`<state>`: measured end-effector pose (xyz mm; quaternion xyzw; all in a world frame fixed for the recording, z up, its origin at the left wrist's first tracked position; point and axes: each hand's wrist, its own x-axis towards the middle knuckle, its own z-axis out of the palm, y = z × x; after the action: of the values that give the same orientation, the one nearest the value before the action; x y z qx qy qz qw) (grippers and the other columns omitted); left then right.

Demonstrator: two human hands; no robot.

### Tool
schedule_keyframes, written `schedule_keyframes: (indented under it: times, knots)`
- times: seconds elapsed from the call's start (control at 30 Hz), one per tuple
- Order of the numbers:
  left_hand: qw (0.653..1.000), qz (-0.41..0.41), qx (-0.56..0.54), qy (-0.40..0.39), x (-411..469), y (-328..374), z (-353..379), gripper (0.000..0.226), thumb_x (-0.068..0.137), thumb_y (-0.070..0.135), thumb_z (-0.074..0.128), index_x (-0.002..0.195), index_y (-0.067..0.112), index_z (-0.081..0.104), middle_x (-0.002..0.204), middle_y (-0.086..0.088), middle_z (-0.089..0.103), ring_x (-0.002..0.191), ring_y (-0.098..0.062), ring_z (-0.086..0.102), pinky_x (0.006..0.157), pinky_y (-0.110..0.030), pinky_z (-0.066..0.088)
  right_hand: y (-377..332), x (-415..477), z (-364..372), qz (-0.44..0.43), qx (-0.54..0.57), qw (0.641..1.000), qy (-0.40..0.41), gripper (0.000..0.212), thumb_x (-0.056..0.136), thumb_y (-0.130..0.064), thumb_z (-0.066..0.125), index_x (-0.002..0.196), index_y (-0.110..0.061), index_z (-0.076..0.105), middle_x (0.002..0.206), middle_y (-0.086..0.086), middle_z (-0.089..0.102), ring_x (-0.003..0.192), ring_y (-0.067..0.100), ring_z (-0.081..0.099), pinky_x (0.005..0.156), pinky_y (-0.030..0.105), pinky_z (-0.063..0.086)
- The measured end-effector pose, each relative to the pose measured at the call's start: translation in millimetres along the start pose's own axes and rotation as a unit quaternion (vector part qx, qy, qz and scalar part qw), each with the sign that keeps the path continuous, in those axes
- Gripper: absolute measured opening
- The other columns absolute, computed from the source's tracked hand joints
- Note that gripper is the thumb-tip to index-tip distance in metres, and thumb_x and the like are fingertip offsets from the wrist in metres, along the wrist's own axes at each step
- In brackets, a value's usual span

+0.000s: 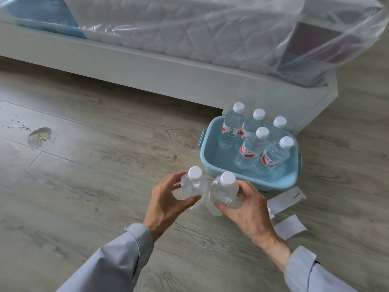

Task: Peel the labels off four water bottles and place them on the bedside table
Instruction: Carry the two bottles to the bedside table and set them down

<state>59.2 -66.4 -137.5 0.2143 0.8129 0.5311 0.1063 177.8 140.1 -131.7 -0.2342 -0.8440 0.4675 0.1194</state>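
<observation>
Beside red-labelled bottles (pixel 251 147), left hand (pixel 165 204), right hand (pixel 247 208) — gripping bare bottles (pixel 192 187)

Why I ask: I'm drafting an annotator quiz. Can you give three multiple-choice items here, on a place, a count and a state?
1. Where do the peeled labels lie? A on the bed; B on the floor beside the blue tub; C inside the tub.
2. How many bottles stand in the tub? A three; B five; C seven.
3. How are the two held bottles? A capped, labels off; B uncapped; C labelled.
Key: B, white strips lie on the floorboards; B, five white caps show; A, left hand and right hand each grip a bare, capped bottle.
</observation>
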Motion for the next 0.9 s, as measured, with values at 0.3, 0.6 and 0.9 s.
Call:
schedule_keyframes:
  times: [0.3,0.6,0.9]
  knots:
    - [1.0,0.004,0.009,-0.026,15.6,268.6,-77.7,0.062,0.068,0.047,0.093,0.124,0.042,0.069,0.116,0.023,0.077,0.107,0.001,0.075,0.095,-0.014,0.056,-212.9,-9.2,-195.3,-0.001,0.033,0.999,0.008,0.053,0.062,-0.053,0.092,0.104,-0.03,0.07,0.102,-0.015,0.071,0.096,0.007,0.072,0.088,0.027,0.059]
    - [0.995,0.074,0.013,-0.066,70.5,640.8,-171.3,0.063,0.065,0.059,0.091,0.123,0.046,0.07,0.115,0.021,0.079,0.102,0.002,0.077,0.088,-0.015,0.059,-503.9,-19.2,-471.2,-0.012,0.029,0.995,0.098,0.059,0.062,-0.063,0.092,0.111,-0.04,0.068,0.106,-0.015,0.074,0.1,0.007,0.074,0.088,0.027,0.06]
    - [0.98,0.181,0.015,-0.083,115.6,946.3,-191.3,0.051,0.067,0.044,0.096,0.11,0.05,0.07,0.103,0.036,0.075,0.095,0.013,0.072,0.078,-0.001,0.052,-680.3,-25.7,-711.9,-0.018,0.003,0.983,0.185,0.053,0.062,-0.045,0.098,0.106,-0.027,0.075,0.1,-0.015,0.079,0.095,0.0,0.073,0.087,0.02,0.057]
